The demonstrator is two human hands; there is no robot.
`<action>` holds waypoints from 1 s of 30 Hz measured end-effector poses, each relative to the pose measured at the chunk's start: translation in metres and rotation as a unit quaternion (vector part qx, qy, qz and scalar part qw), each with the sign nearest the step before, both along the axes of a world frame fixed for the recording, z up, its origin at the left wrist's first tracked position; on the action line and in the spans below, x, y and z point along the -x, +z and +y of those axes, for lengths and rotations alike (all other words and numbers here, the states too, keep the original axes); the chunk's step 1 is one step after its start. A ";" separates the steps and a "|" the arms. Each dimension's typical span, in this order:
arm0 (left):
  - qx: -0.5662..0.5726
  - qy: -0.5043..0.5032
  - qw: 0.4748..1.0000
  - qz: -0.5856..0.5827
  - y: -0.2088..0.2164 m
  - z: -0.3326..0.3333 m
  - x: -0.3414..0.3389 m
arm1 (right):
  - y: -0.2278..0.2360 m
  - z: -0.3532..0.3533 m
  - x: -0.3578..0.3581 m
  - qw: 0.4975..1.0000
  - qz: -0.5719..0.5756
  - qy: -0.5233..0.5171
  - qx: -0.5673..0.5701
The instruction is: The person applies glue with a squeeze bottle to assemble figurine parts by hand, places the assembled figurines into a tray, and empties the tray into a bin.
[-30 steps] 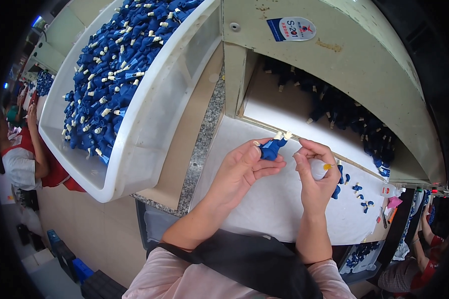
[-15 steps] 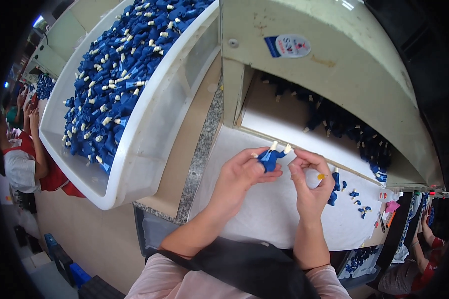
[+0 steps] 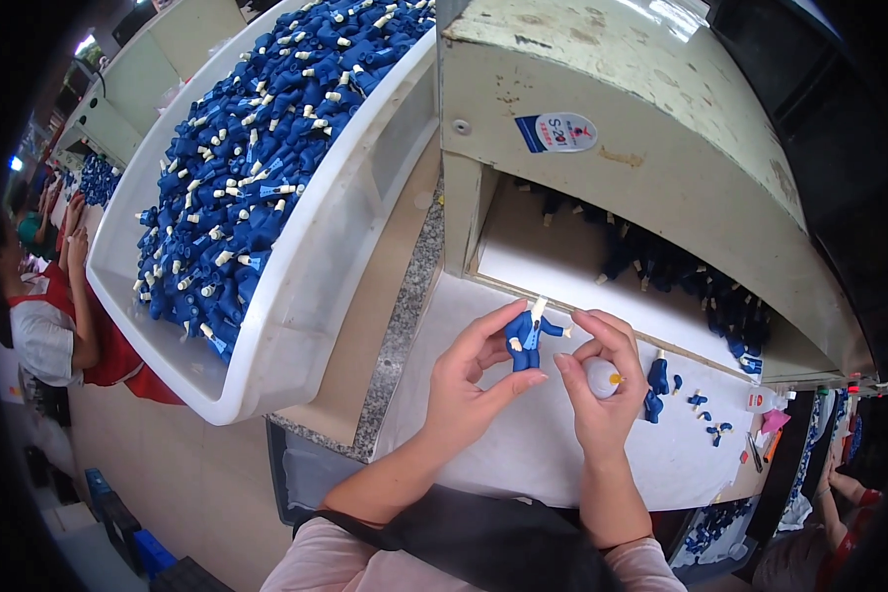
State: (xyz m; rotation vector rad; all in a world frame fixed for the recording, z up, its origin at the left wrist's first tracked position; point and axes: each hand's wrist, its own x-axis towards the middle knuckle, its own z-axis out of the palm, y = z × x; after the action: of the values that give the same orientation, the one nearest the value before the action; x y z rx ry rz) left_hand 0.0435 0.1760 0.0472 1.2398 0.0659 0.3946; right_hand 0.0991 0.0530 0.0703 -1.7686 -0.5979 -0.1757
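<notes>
A headless toy figure (image 3: 525, 340) in a blue suit stands upright between the thumb and fingers of my left hand (image 3: 464, 383). Its pale neck points up, and one arm reaches out toward my right hand (image 3: 603, 419). That hand is curled around a small whitish squeeze bottle (image 3: 596, 377) with a yellow tip; part of the bottle is hidden by the fingers. The right fingertips are close to the figure's outstretched hand, and I cannot tell whether they touch it. Below both hands lies a white sheet (image 3: 503, 454).
Blue figure parts fill a large white tub (image 3: 296, 296) at left. A cream metal housing (image 3: 641, 148) stands ahead, more figures in its opening. Small blue parts (image 3: 716, 431) lie right on the sheet, near a clear bottle (image 3: 760, 399). Other people work at both sides.
My left hand has turned the figure from tilted to upright and lowered it slightly. The right hand has shifted a little left, and the bottle's yellow tip now faces me.
</notes>
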 end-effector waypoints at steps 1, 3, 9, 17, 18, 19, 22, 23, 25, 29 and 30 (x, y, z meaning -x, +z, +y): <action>0.021 -0.009 1.000 0.003 0.000 0.000 0.000 | 0.001 0.000 0.000 1.000 0.004 -0.002 0.002; 0.020 -0.014 1.000 0.007 -0.001 0.000 -0.001 | 0.001 0.001 -0.001 1.000 0.008 -0.002 0.003; -0.015 0.001 1.000 0.001 -0.005 0.002 -0.001 | -0.005 0.001 -0.002 0.999 0.028 0.013 0.021; -0.107 0.016 0.994 -0.004 -0.004 0.003 0.000 | -0.005 0.002 0.000 0.997 0.076 0.022 0.003; -0.105 0.011 0.994 -0.003 -0.004 0.003 0.000 | -0.004 0.003 0.000 0.997 0.074 0.022 0.003; -0.104 0.005 0.995 -0.002 -0.003 0.003 0.000 | -0.004 0.003 0.001 0.997 0.082 0.017 0.001; 0.095 -0.056 0.994 0.016 -0.001 0.004 0.002 | -0.003 0.005 0.003 0.996 0.086 0.012 -0.004; 0.095 -0.059 0.994 0.015 0.000 0.005 0.002 | -0.004 0.005 0.003 0.996 0.088 0.013 -0.005; 0.165 -0.086 0.982 0.030 0.002 0.007 0.000 | -0.005 0.002 0.003 0.997 0.083 0.001 0.004; 0.167 -0.098 0.981 0.032 0.002 0.005 0.000 | -0.001 0.001 0.003 0.998 0.058 -0.016 0.008; 0.136 -0.091 0.986 0.027 0.001 0.004 0.000 | -0.001 0.001 0.003 0.998 0.058 -0.018 0.007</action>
State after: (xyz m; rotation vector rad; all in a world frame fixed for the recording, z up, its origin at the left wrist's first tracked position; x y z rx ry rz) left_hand 0.0432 0.1802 0.0485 0.9771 0.0510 0.1847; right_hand 0.0965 0.0540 0.0691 -1.7899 -0.4856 -0.0927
